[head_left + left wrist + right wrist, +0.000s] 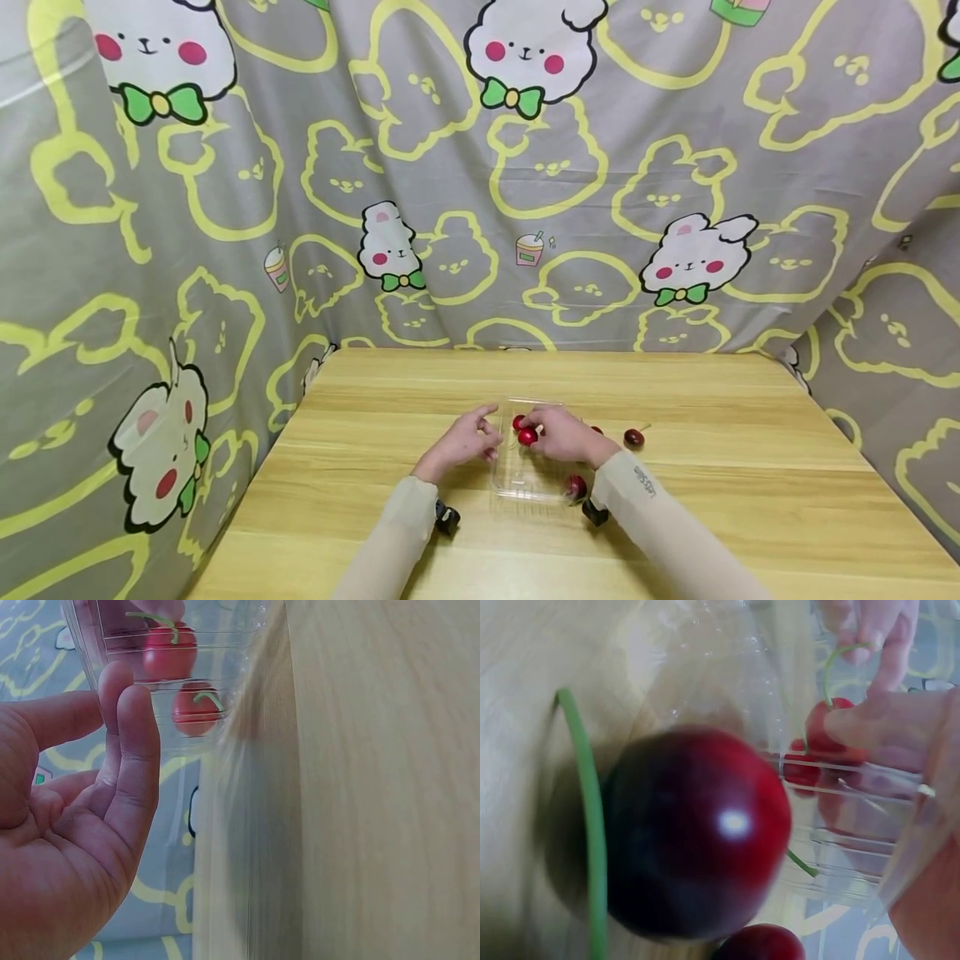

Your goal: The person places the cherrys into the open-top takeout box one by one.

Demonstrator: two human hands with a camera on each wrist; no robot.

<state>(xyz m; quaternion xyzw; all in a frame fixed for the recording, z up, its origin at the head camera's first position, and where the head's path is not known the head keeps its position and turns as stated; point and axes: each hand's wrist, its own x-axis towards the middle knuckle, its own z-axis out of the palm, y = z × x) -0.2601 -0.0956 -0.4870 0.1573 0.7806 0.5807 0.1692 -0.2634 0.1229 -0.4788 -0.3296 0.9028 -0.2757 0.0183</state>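
A clear plastic box (517, 495) lies between my two hands. My right hand (561, 435) reaches over its right wall and pinches a red cherry (527, 436) inside it; a green stem shows on this cherry (832, 727) in the right wrist view. Close beside it in the box is another cherry (196, 709). At the left wall, my left hand (465, 440) has its fingers loosely extended, with fingertips (136, 709) at the plastic; whether they press on it I cannot tell. A dark red cherry (697, 832) sits outside the box, below my right wrist.
Farther right on the wooden table (750, 467) lies a dark cherry (634, 438) with its stem. One more cherry (597, 430) is partly hidden behind my right hand. A patterned grey curtain (450, 183) hangs along the table's back and sides.
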